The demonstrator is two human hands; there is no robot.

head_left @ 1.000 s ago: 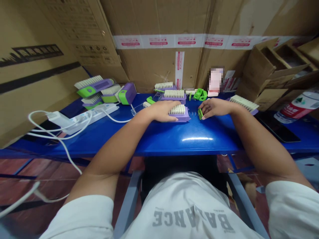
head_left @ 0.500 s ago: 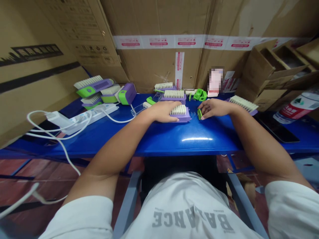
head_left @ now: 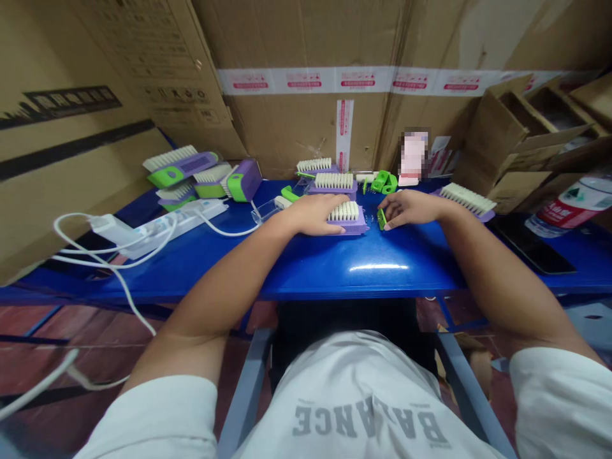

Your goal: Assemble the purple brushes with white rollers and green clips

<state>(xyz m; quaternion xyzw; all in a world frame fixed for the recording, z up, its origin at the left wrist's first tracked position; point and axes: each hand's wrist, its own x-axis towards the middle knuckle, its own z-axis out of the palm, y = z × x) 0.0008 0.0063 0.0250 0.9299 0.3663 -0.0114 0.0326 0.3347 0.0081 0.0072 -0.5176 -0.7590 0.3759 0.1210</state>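
Observation:
My left hand (head_left: 318, 214) is wrapped round a purple brush head (head_left: 351, 226) with rows of cream bristles facing up, lying on the blue table (head_left: 325, 271). Between the fingers and thumb of my right hand (head_left: 404, 209) is a small green plastic piece (head_left: 381, 219), held upright just off the right end of that brush head. A few tiny metal bits, too small to name, lie between the two. Behind my left hand sits another purple brush head (head_left: 335, 185), with one more (head_left: 314, 167) farther back.
Green plastic parts (head_left: 384, 182) lie at the back. Several green-and-purple brushes (head_left: 179, 167) are piled at the left, by a white power strip (head_left: 167, 226) with cables. On the right are a brush head (head_left: 466, 199), a dark phone (head_left: 533, 245), a bottle (head_left: 568, 207) and cardboard boxes (head_left: 507, 137).
The green piece in my right hand has shifted very slightly left, towards the brush head. My left hand keeps its hold on the brush head.

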